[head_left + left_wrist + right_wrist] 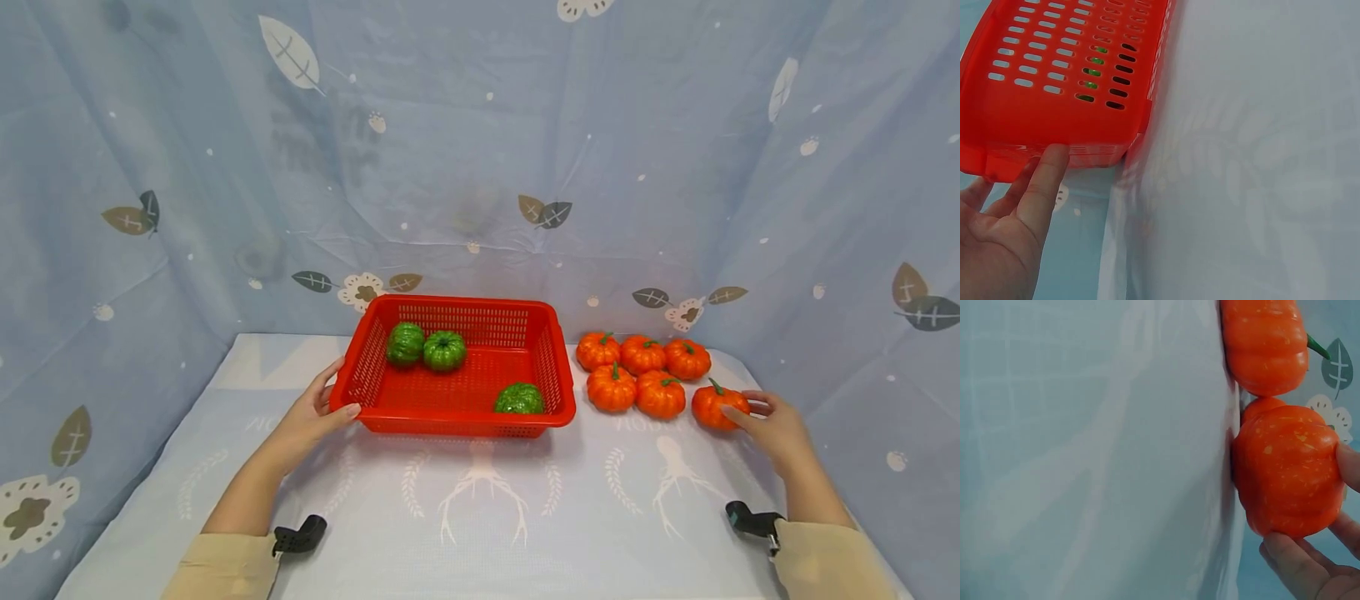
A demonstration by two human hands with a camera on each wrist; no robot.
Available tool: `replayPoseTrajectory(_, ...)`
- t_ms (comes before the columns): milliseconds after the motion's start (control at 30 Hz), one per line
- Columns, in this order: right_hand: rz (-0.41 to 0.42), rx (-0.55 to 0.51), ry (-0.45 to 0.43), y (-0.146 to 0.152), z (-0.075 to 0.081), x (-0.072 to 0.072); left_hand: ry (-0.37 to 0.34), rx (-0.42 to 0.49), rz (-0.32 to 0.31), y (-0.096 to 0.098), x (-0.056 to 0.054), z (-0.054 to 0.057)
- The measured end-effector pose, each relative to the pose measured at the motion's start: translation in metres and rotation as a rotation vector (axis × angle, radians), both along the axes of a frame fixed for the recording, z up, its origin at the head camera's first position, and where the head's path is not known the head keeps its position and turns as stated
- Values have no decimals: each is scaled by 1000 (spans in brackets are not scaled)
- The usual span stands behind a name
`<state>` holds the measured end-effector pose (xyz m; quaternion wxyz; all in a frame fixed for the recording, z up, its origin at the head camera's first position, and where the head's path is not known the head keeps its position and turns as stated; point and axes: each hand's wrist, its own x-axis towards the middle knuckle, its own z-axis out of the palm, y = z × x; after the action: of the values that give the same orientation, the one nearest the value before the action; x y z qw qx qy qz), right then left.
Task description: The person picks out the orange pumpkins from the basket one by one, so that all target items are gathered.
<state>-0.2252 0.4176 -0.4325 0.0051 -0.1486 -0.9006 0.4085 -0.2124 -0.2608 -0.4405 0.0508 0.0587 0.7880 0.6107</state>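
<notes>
A red plastic basket (465, 423) with slotted walls stands on the table, holding two green pumpkins (445, 351) at its back left and a single green pumpkin (519, 398) at the front right. At its left end, my left hand (318, 417) touches the rim, with the thumb at the front corner and the fingers spread along the side. In the left wrist view, the fingers reach partly behind the rim. My right hand (776, 429) holds an orange pumpkin (718, 407) between thumb and fingers at the table's right side. This pumpkin (1291, 469) fills the grasp in the right wrist view.
Several more orange pumpkins (612, 388) sit close together in two rows, between the basket and my right hand. A white patterned cloth (480, 517) covers the table. Blue printed curtains (465, 167) enclose the back and both sides.
</notes>
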Motion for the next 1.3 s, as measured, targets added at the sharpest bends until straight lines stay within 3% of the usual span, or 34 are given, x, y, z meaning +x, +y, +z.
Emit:
replayPoseTrajectory(567, -20, -120, -52, 8, -18, -14, 15, 8, -9, -2, -2, -5)
replayPoseTrajectory(833, -42, -135, -56, 5, -17, -19, 19, 21, -14, -2, 0, -1)
replayPoseTrajectory(1300, -36, -170, -57, 1, -17, -23, 13, -12, 2, -1, -2, -2)
